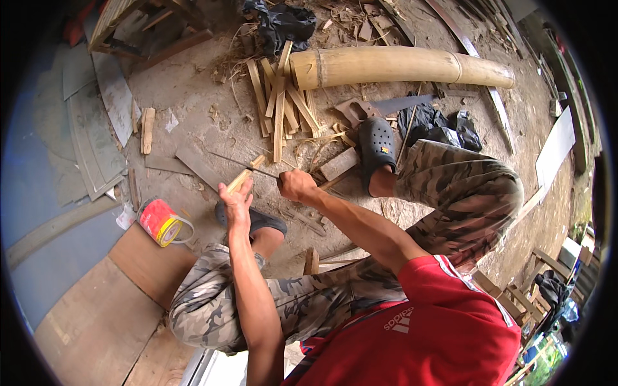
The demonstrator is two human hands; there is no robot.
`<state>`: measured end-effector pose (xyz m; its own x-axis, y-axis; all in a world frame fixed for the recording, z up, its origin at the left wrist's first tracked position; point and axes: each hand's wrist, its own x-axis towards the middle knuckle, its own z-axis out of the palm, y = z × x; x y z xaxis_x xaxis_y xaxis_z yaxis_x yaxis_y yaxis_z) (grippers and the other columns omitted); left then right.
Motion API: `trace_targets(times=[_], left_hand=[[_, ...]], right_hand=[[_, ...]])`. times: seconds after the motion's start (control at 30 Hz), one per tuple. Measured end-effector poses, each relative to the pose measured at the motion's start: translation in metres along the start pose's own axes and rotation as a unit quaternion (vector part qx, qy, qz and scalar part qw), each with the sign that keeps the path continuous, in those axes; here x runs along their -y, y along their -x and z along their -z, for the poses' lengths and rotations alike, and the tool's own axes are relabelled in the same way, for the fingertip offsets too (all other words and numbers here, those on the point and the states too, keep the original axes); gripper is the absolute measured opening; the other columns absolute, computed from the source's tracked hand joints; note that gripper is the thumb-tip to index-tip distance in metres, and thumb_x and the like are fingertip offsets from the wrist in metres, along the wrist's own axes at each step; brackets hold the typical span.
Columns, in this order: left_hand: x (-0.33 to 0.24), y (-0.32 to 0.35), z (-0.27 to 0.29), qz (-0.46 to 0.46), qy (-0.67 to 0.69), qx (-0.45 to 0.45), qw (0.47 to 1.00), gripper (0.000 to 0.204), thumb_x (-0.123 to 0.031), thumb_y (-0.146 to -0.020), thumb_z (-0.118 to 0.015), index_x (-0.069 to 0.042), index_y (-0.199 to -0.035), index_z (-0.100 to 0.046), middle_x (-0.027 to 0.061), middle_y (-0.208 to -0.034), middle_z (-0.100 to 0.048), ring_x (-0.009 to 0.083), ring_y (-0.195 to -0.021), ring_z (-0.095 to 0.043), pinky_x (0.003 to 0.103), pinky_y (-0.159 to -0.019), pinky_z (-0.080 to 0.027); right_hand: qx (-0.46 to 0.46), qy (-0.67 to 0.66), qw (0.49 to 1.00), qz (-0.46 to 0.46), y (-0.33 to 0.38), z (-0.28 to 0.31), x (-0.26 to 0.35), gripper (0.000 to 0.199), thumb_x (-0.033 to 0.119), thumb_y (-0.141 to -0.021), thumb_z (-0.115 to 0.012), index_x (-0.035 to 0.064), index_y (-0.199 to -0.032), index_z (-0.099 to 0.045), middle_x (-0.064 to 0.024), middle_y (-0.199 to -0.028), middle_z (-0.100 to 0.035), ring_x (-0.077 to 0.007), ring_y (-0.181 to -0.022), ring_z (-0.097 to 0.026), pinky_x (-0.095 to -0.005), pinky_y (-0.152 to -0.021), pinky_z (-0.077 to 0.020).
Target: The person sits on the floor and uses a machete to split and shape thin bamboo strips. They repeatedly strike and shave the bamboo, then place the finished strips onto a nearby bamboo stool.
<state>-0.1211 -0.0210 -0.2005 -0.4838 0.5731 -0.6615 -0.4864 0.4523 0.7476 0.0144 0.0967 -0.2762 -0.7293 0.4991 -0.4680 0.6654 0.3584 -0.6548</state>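
Note:
My left hand [237,201] grips a short split piece of bamboo [244,175], which points up and away to the right. In my right hand [298,186] is the handle of a long thin-bladed knife [225,158]. Its blade lies across the bamboo piece near the far end and reaches out to the left; whether it has cut in cannot be seen. Beyond my hands, several split bamboo strips [278,122] lie in a loose pile, some propped against a thick bamboo pole [399,66].
A handsaw [386,108] lies by my shod right foot [377,145]. A wood block [338,163] is nearby. To the left stand a red and yellow bucket [159,222] and plywood sheets [96,289]. Black plastic [283,27], shavings and a wooden frame [151,29] are farther off.

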Motion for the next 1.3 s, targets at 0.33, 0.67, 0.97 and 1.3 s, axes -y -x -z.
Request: trace_targets(times=[0.33, 0.67, 0.97, 1.3], left_hand=[[0.002, 0.005, 0.006, -0.003, -0.013, -0.013, 1.0, 0.112, -0.083, -0.088, -0.005, 0.006, -0.153, -0.021, 0.0236, -0.158, -0.03, 0.0292, -0.15, -0.023, 0.047, -0.121, -0.009], [0.008, 0.001, 0.007, 0.0, 0.014, -0.032, 0.999, 0.106, -0.078, -0.092, -0.005, 0.008, -0.152, -0.022, 0.0235, -0.156, -0.034, 0.027, -0.149, -0.028, 0.046, -0.122, -0.012], [0.004, 0.013, -0.007, 0.007, 0.018, -0.006, 1.0, 0.108, -0.079, -0.091, -0.004, 0.007, -0.154, -0.02, 0.0221, -0.159, -0.028, 0.0279, -0.15, -0.024, 0.046, -0.122, -0.01], [0.008, 0.016, 0.004, 0.005, 0.065, 0.0, 0.998, 0.107, -0.08, -0.09, -0.004, 0.004, -0.155, -0.021, 0.0196, -0.161, -0.026, 0.0277, -0.15, -0.023, 0.048, -0.121, -0.009]], right_hand=[[-0.056, -0.021, 0.997, 0.059, 0.013, -0.012, -0.001, 0.026, 0.023, -0.088, -0.053, 0.004, -0.078, -0.067, -0.0223, -0.074, -0.069, -0.0405, -0.07, -0.069, -0.0501, -0.064, -0.0561], [-0.024, -0.008, 0.998, 0.058, 0.018, -0.01, -0.009, 0.027, 0.022, -0.089, -0.053, 0.0006, -0.083, -0.068, -0.0245, -0.073, -0.068, -0.0398, -0.071, -0.071, -0.0473, -0.065, -0.0576], [-0.005, 0.009, 1.0, -0.022, 0.013, -0.017, -0.029, 0.026, 0.022, -0.089, -0.053, 0.0011, -0.089, -0.068, -0.0235, -0.077, -0.069, -0.0377, -0.073, -0.071, -0.0468, -0.064, -0.0573], [0.052, -0.031, 0.994, -0.086, 0.003, -0.014, -0.03, 0.028, 0.023, -0.091, -0.051, 0.0011, -0.089, -0.068, -0.025, -0.078, -0.069, -0.0418, -0.076, -0.07, -0.0492, -0.07, -0.0569]])
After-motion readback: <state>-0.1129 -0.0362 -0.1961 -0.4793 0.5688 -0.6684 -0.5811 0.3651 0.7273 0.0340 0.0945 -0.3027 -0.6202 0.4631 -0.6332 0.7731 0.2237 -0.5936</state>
